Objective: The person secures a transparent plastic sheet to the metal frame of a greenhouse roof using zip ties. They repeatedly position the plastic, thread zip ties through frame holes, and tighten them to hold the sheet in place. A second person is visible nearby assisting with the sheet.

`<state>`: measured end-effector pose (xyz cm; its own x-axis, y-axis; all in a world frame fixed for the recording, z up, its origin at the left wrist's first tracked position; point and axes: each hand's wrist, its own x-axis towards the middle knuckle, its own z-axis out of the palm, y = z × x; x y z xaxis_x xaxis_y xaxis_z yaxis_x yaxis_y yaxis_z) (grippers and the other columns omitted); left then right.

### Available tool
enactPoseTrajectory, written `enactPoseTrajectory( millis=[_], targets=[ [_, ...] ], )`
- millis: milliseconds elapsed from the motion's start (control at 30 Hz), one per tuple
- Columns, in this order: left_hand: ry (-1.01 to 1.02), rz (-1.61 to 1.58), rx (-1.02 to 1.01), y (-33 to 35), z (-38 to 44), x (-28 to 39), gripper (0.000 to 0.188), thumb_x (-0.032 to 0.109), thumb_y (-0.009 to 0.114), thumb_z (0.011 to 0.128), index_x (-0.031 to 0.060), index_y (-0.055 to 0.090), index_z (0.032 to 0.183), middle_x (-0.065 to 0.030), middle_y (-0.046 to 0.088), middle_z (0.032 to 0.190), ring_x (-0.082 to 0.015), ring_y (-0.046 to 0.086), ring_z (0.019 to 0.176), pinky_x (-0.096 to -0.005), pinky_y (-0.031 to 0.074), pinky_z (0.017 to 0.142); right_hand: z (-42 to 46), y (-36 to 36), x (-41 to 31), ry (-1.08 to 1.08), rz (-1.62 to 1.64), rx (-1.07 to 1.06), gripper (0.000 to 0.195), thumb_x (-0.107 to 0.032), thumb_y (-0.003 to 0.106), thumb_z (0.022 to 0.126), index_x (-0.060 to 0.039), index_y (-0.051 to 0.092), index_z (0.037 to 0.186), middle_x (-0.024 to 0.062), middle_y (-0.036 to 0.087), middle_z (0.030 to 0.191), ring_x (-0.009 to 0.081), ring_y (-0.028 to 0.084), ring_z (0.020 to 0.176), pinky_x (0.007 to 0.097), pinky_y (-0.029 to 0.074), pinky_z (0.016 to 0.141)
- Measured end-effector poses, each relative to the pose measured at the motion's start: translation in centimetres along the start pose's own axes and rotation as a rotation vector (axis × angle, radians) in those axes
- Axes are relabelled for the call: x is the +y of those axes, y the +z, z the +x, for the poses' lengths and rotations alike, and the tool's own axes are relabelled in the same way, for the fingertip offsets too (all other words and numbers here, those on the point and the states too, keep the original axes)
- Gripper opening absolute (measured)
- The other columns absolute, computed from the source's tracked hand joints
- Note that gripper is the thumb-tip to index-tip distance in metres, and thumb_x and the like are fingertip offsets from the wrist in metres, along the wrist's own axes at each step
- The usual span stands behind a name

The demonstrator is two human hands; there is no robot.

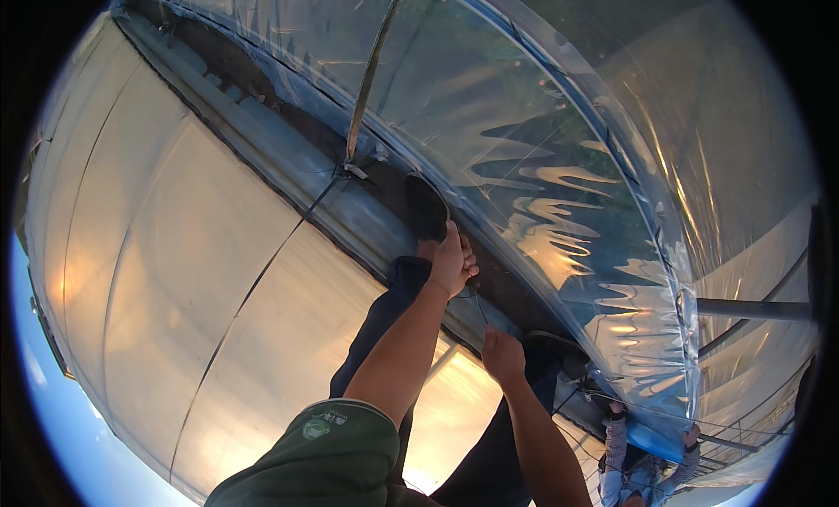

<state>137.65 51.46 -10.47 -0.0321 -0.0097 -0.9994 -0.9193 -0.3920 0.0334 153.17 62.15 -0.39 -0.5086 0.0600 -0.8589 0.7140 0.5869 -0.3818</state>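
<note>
My left hand (453, 261) is closed in a fist beside my dark shoe (425, 209), over the gutter between two plastic-covered roofs. A thin dark cord (482, 308) runs from just below that fist to my right hand (503, 356), whose fingers are closed on its lower end. What lies inside the left fist is mostly hidden; it appears to grip the upper part of the cord. My other shoe (556, 346) stands lower down the gutter. Clear plastic film (550, 199) rises just right of both hands.
A webbing strap (372, 74) meets a black strap (262, 264) at a knot (347, 169) over the metal gutter (288, 150). Pale roof film (216, 245) slopes away left. At the lower right, another person (639, 471) reaches up to the film edge. A metal bar (754, 309) juts at right.
</note>
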Motion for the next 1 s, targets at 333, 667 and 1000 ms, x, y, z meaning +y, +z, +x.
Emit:
enactPoseTrajectory(
  millis=[333, 667, 1000],
  targets=[
    [0.602, 0.572, 0.176, -2.3, 3.7, -0.9, 0.052, 0.056, 0.054, 0.093, 0.0079, 0.045, 0.075, -0.0014, 0.041, 0.057, -0.0119, 0.045, 0.041, -0.0284, 0.041, 0.036, 4.7, 3.9, 0.6, 0.527, 0.823, -0.496, 0.043, -0.033, 0.044, 0.101, -0.0028, 0.058, 0.073, 0.0042, 0.045, 0.049, 0.0196, 0.044, 0.040, 0.0379, 0.036, 0.040],
    [0.224, -0.109, 0.321, 5.6, -0.1, -3.7, 0.048, 0.048, 0.045, 0.099, 0.0019, 0.050, 0.085, -0.0081, 0.051, 0.059, -0.0226, 0.054, 0.048, -0.0361, 0.051, 0.044, 2.8, -11.8, 2.0, -0.028, -0.206, 0.258, 0.037, -0.035, 0.053, 0.095, -0.0067, 0.059, 0.071, 0.0150, 0.063, 0.064, 0.0346, 0.063, 0.059, 0.0461, 0.048, 0.055],
    [0.172, 0.197, -0.025, 8.9, -3.0, -4.7, 0.029, 0.015, 0.043, 0.095, -0.0013, 0.057, 0.076, -0.0132, 0.062, 0.071, -0.0218, 0.059, 0.055, -0.0336, 0.053, 0.051, 3.2, -17.4, -3.0, -0.357, -0.589, 0.430, 0.028, -0.028, 0.059, 0.092, -0.0085, 0.055, 0.072, 0.0101, 0.060, 0.057, 0.0289, 0.062, 0.053, 0.0412, 0.048, 0.050]
  ],
)
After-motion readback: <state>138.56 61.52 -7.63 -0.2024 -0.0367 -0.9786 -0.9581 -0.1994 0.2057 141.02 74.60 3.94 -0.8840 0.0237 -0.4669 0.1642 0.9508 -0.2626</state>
